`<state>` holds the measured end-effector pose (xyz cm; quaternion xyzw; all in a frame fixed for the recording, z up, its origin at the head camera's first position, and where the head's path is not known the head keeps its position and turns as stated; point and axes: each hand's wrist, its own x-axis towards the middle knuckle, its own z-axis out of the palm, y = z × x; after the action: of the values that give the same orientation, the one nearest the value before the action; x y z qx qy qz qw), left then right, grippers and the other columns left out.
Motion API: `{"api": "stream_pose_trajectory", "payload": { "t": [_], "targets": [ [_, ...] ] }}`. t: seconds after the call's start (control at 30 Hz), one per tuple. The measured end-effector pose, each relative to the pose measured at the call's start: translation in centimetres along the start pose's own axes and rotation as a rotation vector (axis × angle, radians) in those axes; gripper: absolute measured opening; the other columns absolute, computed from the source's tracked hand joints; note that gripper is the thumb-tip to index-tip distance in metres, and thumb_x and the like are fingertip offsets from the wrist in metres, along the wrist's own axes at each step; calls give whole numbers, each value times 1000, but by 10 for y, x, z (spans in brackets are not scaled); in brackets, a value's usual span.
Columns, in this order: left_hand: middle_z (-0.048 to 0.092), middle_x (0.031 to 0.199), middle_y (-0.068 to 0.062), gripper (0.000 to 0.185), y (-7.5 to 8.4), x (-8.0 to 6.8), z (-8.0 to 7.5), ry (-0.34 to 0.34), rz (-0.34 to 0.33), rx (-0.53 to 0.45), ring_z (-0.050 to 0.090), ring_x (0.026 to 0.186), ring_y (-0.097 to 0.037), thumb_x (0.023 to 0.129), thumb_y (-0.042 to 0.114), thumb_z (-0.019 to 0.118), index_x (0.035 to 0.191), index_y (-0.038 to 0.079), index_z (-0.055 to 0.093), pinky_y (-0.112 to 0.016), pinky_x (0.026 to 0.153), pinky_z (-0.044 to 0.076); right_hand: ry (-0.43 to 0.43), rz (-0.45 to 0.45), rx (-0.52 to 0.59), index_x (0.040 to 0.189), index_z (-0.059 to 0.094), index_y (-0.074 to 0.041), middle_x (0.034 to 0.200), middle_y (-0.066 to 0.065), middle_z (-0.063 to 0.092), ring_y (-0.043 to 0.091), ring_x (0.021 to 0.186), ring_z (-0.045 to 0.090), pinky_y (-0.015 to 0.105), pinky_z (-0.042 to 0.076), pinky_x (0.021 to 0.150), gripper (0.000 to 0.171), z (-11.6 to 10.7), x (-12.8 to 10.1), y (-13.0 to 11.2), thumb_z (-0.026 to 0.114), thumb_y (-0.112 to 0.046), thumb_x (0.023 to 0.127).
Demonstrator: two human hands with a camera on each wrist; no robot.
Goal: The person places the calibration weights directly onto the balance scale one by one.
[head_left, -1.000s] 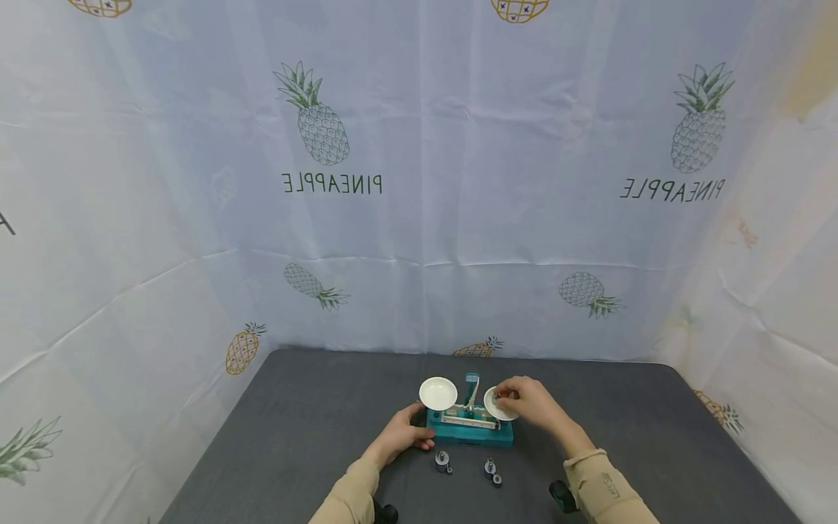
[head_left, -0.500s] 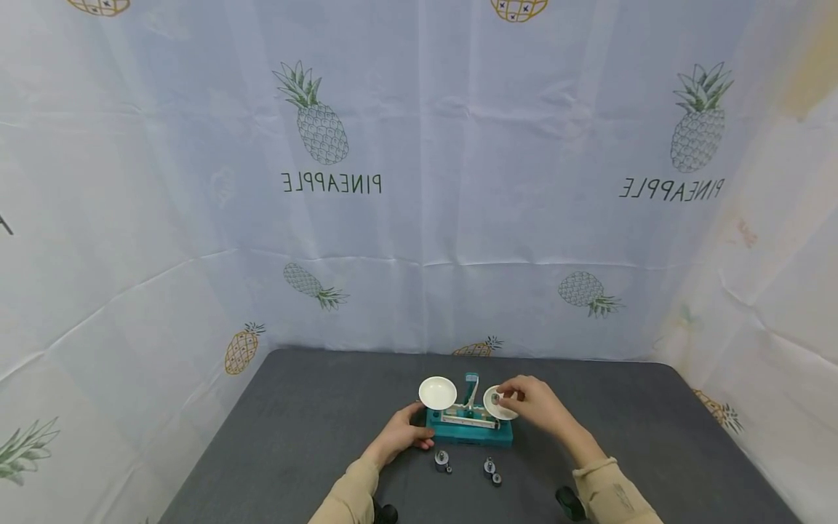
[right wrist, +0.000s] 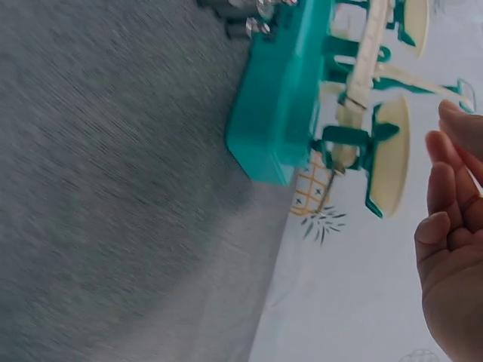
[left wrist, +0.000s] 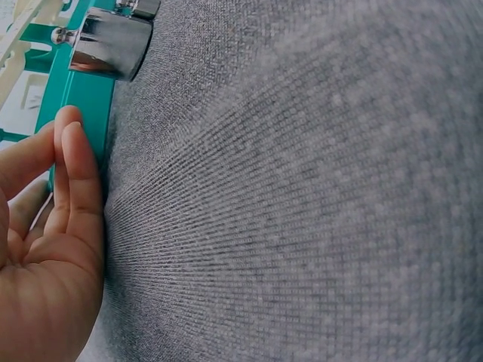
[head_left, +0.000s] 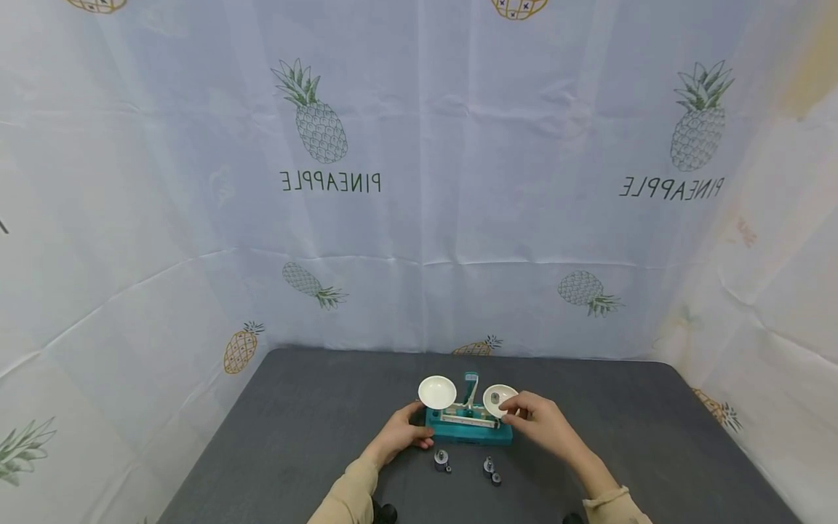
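A teal balance scale [head_left: 468, 435] with two white pans stands on the dark table. My left hand [head_left: 396, 434] grips the left end of its base, thumb at the front. In the left wrist view, fingers [left wrist: 81, 162] lie against the teal base. The left pan [head_left: 437, 393] holds nothing. A small metal weight [head_left: 495, 398] sits in the right pan [head_left: 489, 409]. Just right of that pan, my right hand [head_left: 540, 421] hovers with loosely bent fingers and holds nothing. The right wrist view shows the hand [right wrist: 460, 249] apart from the pan [right wrist: 392, 154].
In front of the scale stand metal weights in two pairs, a larger weight [head_left: 441, 458] with a small one at left and another larger weight [head_left: 489, 466] with a small one at right. A pineapple-print cloth [head_left: 419, 218] hangs behind and beside the table [head_left: 327, 407].
My right hand has let go of the weight, which now rests in the right pan, and has drawn back toward the lower right. The left hand keeps its place on the base.
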<state>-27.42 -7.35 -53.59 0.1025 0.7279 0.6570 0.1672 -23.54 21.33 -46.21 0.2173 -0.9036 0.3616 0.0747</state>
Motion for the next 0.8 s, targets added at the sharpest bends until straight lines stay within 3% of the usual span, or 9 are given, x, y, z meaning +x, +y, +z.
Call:
{"api": "stream_pose_trajectory", "payload": {
  "t": [0.17, 0.47, 0.8],
  "targets": [
    [62, 88, -13, 69, 1, 0, 0, -2, -10, -12, 63, 63, -9, 82, 0, 65, 141, -8, 28, -28, 61, 57, -16, -21, 76, 96, 69, -13, 79, -8, 59, -3, 62, 45, 18, 42, 51, 17, 10, -13, 2, 67, -25, 84],
    [61, 93, -16, 69, -1, 3, 0, -8, 2, -1, 64, 65, -10, 83, 1, 65, 141, -7, 29, -29, 63, 57, -121, -52, 167, 94, 68, -8, 78, -5, 60, -5, 63, 48, 18, 44, 50, 19, 23, -28, 11, 67, -24, 85],
    [58, 102, -19, 69, -1, 1, -1, -13, -4, -30, 64, 63, -9, 82, 1, 66, 140, -7, 30, -27, 60, 57, -263, 25, 260, 89, 69, -9, 80, -4, 64, -6, 63, 50, 18, 45, 51, 15, 38, -36, 22, 68, -24, 83]
  ]
}}
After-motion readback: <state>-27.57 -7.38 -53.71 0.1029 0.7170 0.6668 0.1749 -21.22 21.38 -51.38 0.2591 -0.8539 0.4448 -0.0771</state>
